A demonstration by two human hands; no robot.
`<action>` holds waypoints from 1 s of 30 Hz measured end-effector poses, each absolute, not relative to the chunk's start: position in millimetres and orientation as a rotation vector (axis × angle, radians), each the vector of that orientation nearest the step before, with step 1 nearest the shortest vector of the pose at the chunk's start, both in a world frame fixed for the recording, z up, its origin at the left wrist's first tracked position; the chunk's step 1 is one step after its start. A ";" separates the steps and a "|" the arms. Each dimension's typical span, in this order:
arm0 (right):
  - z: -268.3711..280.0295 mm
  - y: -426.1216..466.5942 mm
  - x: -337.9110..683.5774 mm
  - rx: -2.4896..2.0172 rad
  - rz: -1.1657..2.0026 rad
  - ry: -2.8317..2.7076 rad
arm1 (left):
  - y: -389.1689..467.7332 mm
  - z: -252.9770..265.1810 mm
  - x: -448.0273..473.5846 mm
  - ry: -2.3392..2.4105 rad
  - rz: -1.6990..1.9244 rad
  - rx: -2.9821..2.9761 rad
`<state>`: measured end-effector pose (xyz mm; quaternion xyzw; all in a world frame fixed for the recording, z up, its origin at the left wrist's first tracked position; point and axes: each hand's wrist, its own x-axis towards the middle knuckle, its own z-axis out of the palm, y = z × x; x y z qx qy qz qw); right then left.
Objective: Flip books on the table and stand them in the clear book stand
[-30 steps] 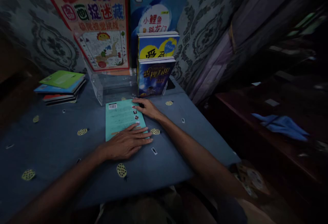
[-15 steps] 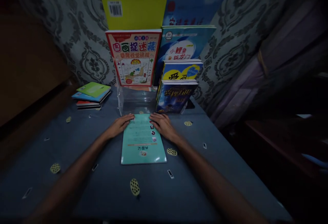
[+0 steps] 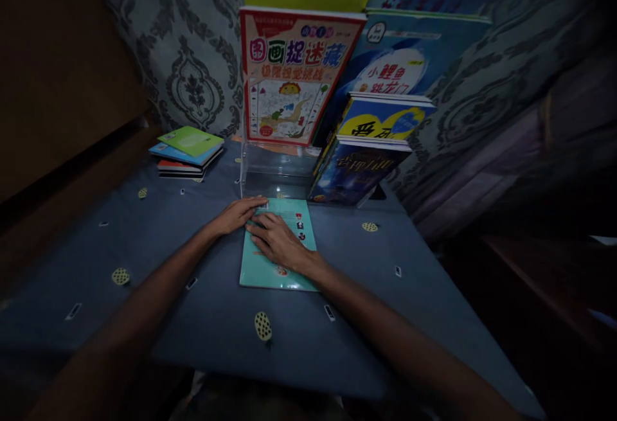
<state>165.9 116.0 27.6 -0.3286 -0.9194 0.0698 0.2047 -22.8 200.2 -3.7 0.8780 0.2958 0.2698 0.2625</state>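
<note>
1. Here, on the patterned bench (image 3: 216, 331), lies the turquoise booklet (image 3: 260, 274), flat, just in front of the clear stand (image 3: 272, 180).

2. The left hand (image 3: 237, 216) stretches out low at the booklet's far left corner, fingers long and close together, gripping nothing. I'd say that light weight stops the corner from lifting or sliding.

3. Now the right hand (image 3: 277, 241): palm down across the middle of the cover, fingers a little spread, no pinch at all. It looks like pressure to keep the booklet flat. Its fingertips come right up near the left hand; whether they touch, I can't tell from here.

4. Behind, the stand lifts its books in tiers, presumably so every cover shows: the red picture book (image 3: 292, 103) on the left, the yellow-heart book (image 3: 385, 119) on the right, the dark blue book (image 3: 359, 173) lowest in front of it. The small stack of books (image 3: 190, 148) lies off to the left, well apart from the hands.

5. And what a change from half a second ago! Then the hands sit at the two far corners, the printed cover open between them; now the right hand has crossed inward and hides much of the print. The left keeps its corner.
</note>
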 end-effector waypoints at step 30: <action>9.0 -9.5 247.5 -1.180 0.289 -2.443 | 190.9 -3.9 -17.4 0.944 0.651 2.604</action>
